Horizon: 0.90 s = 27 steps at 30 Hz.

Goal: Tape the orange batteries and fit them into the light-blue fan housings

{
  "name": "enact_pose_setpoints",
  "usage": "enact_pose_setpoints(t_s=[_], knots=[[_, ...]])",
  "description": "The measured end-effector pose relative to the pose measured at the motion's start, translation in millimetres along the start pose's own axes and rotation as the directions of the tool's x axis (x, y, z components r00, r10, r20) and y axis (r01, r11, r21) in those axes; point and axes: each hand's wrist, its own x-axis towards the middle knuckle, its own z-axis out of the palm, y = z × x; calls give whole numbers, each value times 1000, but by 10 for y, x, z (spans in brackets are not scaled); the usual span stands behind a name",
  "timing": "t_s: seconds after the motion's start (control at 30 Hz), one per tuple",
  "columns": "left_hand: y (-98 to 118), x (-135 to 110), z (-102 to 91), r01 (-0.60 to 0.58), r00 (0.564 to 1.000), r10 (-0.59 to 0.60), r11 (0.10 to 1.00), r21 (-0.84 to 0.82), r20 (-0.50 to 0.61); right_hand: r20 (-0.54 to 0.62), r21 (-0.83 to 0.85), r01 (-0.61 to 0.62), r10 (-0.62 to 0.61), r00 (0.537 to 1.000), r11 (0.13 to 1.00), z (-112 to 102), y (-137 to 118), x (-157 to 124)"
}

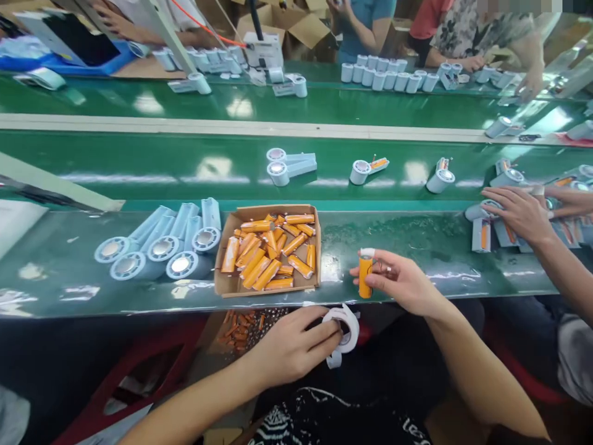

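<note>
My left hand (301,340) is closed around a roll of white tape (351,330), held just below the bench's front edge. In my right hand (403,278) an orange cylindrical battery (365,275) stands upright, pinched between thumb and fingers above the edge. White material shows at the battery's top by a fingertip, and a thin dark wire lies across its side. Left of that hand sits an open cardboard box (221,281), filled with several orange batteries (254,270) lying at various angles.
Several light-blue fan housings (162,247) lie left of the box. More housings (278,173) rest on the green conveyor (199,173) beyond. At right, a co-worker's hand (519,213) touches housings with batteries. Other people work across the line. Below the bench is a container of orange pieces (238,330).
</note>
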Motion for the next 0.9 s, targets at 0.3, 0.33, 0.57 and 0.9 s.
enact_pose_setpoints(t_s=[0.3,0.33,0.57,0.9], knots=[[83,258,256,-94,976,82,994,52,200,196,-410,-40,131,972,911,-89,8,-666],[95,295,263,-106,969,89,993,61,228,188,-408,-23,108,976,913,-76,53,-690],[221,498,333,-114,974,81,983,146,214,-339,105,-26,61,939,994,-132,508,-801],[459,763,686,32,999,-31,996,83,-6,-791,461,386,173,587,799,642,736,-771]])
